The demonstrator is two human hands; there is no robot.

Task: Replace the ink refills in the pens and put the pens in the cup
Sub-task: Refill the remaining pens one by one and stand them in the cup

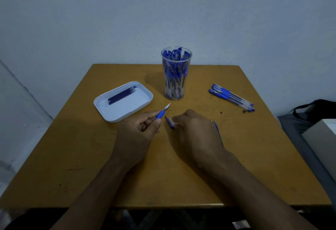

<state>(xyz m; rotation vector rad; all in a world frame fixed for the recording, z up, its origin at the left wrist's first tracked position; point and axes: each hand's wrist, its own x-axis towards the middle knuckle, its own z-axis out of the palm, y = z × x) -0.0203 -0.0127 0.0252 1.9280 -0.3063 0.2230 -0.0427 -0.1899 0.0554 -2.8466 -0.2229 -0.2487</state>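
My left hand [138, 131] grips an uncapped blue pen [162, 112] by its rubber grip, tip pointing up and away toward the cup. My right hand [194, 131] lies palm down on the table, its fingers pinching a blue pen cap [169, 121] just right of the pen. Behind that hand a few loose refills [218, 131] lie on the table, mostly hidden. A clear plastic cup [176, 74] full of capped blue pens stands at the back centre. A white tray [123, 101] at the left holds several dark blue refills [121, 95].
A pile of several capped blue pens [231, 97] lies at the right rear of the wooden table [91, 166]. A wall rises directly behind the table. A dark bag [316, 109] and a grey box [321, 138] sit off the right edge.
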